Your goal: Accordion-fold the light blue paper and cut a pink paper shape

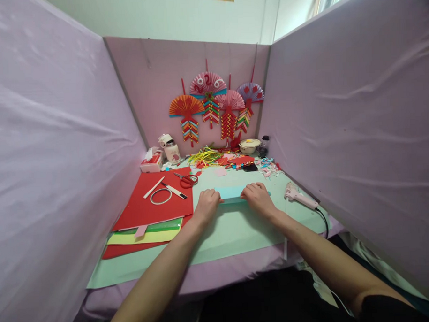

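A strip of light blue paper stretches between my two hands, just above the pale green table covering. My left hand is closed on its left end, fingers curled over the edge. At the other side my right hand pinches the paper, and a bit of blue sticks out beyond the fingers. The lower edge looks turned up or folded; how many layers there are I cannot tell. Left of my hands, red-handled scissors rest partly on a stack of red paper.
A roll of tape, a white pen and a utility knife lie on the red paper. To the right is a glue gun with its cord. Paper scraps and yellow strips spread along the back. Folded paper fans hang behind.
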A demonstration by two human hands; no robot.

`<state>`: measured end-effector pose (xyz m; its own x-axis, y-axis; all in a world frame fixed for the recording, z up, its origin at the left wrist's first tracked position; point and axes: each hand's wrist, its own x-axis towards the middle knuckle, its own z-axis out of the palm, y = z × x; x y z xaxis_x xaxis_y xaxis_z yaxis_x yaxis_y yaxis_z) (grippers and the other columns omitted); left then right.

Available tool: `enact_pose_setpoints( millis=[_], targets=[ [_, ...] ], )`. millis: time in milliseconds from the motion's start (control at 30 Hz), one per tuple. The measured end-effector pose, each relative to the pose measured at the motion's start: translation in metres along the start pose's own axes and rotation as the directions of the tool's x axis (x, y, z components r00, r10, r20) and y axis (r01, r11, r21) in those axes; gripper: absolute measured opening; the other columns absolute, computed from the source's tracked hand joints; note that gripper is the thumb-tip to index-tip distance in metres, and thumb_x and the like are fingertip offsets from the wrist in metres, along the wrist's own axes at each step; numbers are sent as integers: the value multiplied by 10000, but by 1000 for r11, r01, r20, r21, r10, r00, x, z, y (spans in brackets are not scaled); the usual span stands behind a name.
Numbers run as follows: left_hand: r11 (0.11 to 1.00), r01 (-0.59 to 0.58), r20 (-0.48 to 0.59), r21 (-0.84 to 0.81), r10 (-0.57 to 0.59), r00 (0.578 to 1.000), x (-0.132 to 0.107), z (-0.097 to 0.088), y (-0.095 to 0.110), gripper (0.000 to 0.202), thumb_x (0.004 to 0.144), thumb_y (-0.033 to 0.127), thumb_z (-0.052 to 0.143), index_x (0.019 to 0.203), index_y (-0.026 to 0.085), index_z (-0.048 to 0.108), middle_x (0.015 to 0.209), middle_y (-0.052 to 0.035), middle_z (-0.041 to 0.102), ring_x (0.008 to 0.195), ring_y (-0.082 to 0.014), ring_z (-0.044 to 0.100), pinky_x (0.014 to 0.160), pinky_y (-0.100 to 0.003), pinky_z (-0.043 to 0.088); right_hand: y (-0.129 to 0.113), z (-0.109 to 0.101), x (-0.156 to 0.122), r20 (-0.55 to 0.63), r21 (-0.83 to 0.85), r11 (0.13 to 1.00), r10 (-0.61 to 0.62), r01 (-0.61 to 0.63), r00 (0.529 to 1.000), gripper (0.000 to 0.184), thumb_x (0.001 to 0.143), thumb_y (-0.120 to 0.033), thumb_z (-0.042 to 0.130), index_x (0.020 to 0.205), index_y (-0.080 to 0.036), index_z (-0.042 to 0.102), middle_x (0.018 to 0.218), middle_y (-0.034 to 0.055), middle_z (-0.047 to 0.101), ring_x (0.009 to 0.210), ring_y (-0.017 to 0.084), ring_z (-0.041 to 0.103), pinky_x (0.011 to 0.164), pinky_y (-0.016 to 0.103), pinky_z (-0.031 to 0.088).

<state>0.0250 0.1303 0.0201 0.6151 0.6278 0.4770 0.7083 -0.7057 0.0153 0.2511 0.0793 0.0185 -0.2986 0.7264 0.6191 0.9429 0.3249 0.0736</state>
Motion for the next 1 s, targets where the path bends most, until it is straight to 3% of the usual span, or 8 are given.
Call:
enact_pose_setpoints(
  millis=[133,233,300,367,467,567,867,1000],
  targets=[
    [999,36,33,17,-36,999,-1,-6,-2,183,906,319,617,814,161,624,820,-62,613,815,-212,544,745,-323,359,0,1,0,-3,7,1000,9,-9,1000,146,915,-195,552,794,-170,630,770,38,646,784,175,521,842,319,262],
    [997,70,-40,22,-69,997,-3,-12,2,300,872,448,638,952,158,644,944,-96,639,926,-249,555,815,-358,375,-4,1,-2,1,0,1000,8,-8,1000,136,913,-181,556,799,-167,628,775,36,646,793,178,522,853,324,260],
    [1000,17,-99,-3,-17,995,-5,-12,8,396,861,466,647,1111,160,613,1080,-116,634,1042,-263,539,897,-382,366,-10,1,-3,4,-4,1000,-2,2,1000,125,911,-178,561,805,-169,627,781,33,644,801,180,516,862,328,257],
    [997,-72,-79,-30,69,994,-6,-10,16,390,877,405,646,1178,164,590,1129,-110,634,1074,-246,540,918,-370,366,-20,0,-4,15,-9,1000,-23,23,1000,130,915,-178,556,807,-174,628,783,32,638,805,181,506,865,328,253],
    [991,-131,51,-28,132,990,-7,-3,24,154,916,251,595,1033,173,658,960,-67,674,927,-211,583,808,-335,394,-35,0,-5,39,-25,998,-54,55,998,166,934,-204,536,799,-178,630,784,41,634,801,183,490,859,329,254],
    [992,-129,115,7,128,985,-8,0,25,124,919,182,561,890,179,682,824,-50,663,826,-207,582,733,-336,384,-41,-2,-6,60,-25,998,-53,55,997,185,941,-255,544,798,-180,636,786,41,635,801,184,488,838,331,258],
    [985,-173,66,12,172,983,-9,1,24,160,916,132,529,861,173,674,799,-60,640,795,-204,565,710,-335,367,-30,-7,-14,101,-36,997,-66,70,993,168,910,-161,545,779,-189,646,769,36,633,800,177,490,814,327,257],
    [984,-176,78,37,173,982,-9,0,25,128,907,154,558,849,174,670,796,-55,645,795,-207,571,708,-338,367,-26,-5,-15,95,-85,994,-62,70,994,178,914,-223,566,752,-173,624,755,52,627,779,190,485,789,333,264]
  ],
)
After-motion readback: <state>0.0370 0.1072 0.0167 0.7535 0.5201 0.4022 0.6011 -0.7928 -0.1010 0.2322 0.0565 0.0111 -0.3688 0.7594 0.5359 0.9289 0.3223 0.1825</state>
